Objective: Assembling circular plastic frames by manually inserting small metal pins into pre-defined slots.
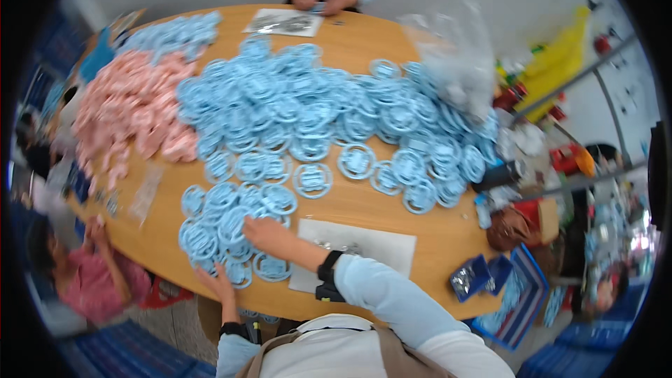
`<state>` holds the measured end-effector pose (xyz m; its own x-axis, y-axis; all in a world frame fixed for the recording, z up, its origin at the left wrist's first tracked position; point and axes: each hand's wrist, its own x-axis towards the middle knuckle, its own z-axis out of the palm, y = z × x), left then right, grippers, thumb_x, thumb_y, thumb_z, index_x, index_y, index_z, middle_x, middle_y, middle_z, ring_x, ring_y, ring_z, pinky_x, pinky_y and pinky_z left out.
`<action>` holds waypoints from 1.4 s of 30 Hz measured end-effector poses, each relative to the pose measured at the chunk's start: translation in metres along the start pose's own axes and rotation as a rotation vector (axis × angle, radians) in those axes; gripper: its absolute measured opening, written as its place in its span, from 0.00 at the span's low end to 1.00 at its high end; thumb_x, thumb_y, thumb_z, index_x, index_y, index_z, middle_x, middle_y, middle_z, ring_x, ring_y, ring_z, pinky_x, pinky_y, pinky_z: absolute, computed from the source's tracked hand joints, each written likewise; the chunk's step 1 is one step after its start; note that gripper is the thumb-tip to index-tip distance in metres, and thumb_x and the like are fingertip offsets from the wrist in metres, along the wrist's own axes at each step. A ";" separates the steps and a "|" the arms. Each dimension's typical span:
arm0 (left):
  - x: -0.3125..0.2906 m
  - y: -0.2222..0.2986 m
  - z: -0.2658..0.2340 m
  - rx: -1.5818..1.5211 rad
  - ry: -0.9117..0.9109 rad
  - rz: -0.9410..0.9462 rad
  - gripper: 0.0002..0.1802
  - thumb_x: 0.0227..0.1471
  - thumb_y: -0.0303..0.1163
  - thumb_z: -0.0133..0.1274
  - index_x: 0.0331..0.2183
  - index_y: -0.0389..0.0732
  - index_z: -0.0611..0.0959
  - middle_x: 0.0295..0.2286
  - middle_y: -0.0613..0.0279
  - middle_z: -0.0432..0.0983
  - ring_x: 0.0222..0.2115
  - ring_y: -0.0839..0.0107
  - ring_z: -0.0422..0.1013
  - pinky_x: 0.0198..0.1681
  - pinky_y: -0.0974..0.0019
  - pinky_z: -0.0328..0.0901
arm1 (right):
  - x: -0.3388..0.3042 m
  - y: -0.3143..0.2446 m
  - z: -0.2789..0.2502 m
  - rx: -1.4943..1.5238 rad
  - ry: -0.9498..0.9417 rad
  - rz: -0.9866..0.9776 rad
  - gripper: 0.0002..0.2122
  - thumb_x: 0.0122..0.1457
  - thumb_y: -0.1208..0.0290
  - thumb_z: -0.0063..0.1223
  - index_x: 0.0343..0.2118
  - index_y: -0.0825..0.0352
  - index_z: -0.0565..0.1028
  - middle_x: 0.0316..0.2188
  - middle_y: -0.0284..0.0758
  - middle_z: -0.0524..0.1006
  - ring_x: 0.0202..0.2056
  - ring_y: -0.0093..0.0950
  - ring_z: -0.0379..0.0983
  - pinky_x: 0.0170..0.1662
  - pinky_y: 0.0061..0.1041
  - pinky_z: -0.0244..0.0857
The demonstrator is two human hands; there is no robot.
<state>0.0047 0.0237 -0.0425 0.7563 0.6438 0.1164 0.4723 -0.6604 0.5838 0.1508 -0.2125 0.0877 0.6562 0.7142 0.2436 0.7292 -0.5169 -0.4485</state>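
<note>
A smaller heap of light blue round openwork discs (199,238) lies at the near left edge of the table. My right hand (271,235) reaches in over this heap from the right, its fingers bent together on a light blue openwork disc (234,224). Along the heap's near edge is my left hand (218,284), fingers apart and touching the lowest discs. A white sheet (388,245) with small shiny metal pieces (352,248) on it lies right of the heap, partly hidden by my right forearm.
A large pile of the same blue discs (294,91) covers the table's middle, with pink pieces (133,105) to its left. Dark blue bins (469,276) stand at the right edge. Across the table a person's hands (322,3) work; another person (98,266) sits at left.
</note>
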 end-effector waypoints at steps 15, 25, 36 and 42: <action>0.002 0.088 0.038 0.181 0.283 0.253 0.35 0.51 0.45 0.46 0.52 0.28 0.60 0.51 0.37 0.55 0.52 0.46 0.52 0.56 0.52 0.46 | -0.270 0.183 -0.080 -0.085 0.785 1.724 0.34 0.38 0.61 0.60 0.49 0.70 0.60 0.45 0.47 0.63 0.48 0.43 0.58 0.51 0.36 0.54; 0.007 0.107 0.043 0.173 0.219 0.306 0.36 0.51 0.48 0.45 0.52 0.31 0.60 0.51 0.39 0.54 0.52 0.47 0.52 0.55 0.53 0.47 | -0.276 0.204 -0.070 0.319 0.969 1.661 0.41 0.32 0.59 0.66 0.50 0.70 0.59 0.42 0.46 0.68 0.45 0.39 0.65 0.46 0.32 0.61; 0.007 0.106 0.045 0.124 0.164 0.234 0.36 0.51 0.50 0.43 0.53 0.34 0.59 0.51 0.41 0.54 0.52 0.49 0.52 0.55 0.53 0.48 | -0.212 0.147 -0.040 0.536 1.167 1.065 0.25 0.40 0.70 0.60 0.44 0.66 0.67 0.33 0.36 0.72 0.35 0.25 0.69 0.37 0.27 0.65; 0.015 0.090 0.039 0.148 0.172 0.196 0.36 0.52 0.52 0.42 0.53 0.35 0.59 0.52 0.42 0.54 0.52 0.49 0.52 0.54 0.54 0.49 | -0.067 0.059 0.010 1.051 0.480 0.737 0.32 0.38 0.62 0.61 0.48 0.67 0.63 0.40 0.43 0.69 0.41 0.32 0.67 0.43 0.30 0.62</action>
<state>0.0764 -0.0407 -0.0193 0.7577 0.5461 0.3574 0.3953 -0.8197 0.4145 0.1482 -0.2858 0.0362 0.9834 0.0889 -0.1581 -0.1629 0.0492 -0.9854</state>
